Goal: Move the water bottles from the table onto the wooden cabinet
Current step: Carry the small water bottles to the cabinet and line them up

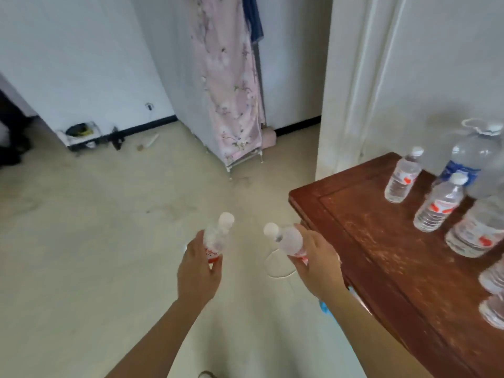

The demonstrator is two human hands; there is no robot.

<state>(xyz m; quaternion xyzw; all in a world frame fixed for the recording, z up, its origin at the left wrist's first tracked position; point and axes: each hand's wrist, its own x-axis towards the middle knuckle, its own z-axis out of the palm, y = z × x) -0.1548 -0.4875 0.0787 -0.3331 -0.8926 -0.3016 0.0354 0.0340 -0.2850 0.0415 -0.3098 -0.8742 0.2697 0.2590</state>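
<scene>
Nearest, at about 6 o'clock, both forearms reached forward over the pale floor (81,241). The left hand (197,271) had its fingers curled round the labelled lower half of a small water bottle (218,236), held roughly upright with the white cap on top. Just beside it, the right hand (319,266) gripped a second small bottle (289,241), tilted so its cap pointed toward 10 o'clock. From 5 to 3 o'clock ran a red-brown wooden top (368,227); table or cabinet, I could not tell. On it stood more bottles: blurred ones (493,276) cut by the right edge, then two small upright bottles (439,205) (403,178), and behind them a large clear jug (474,159). Farthest, at 12 o'clock, a pink floral garment (231,91) hung against the white wall.
</scene>
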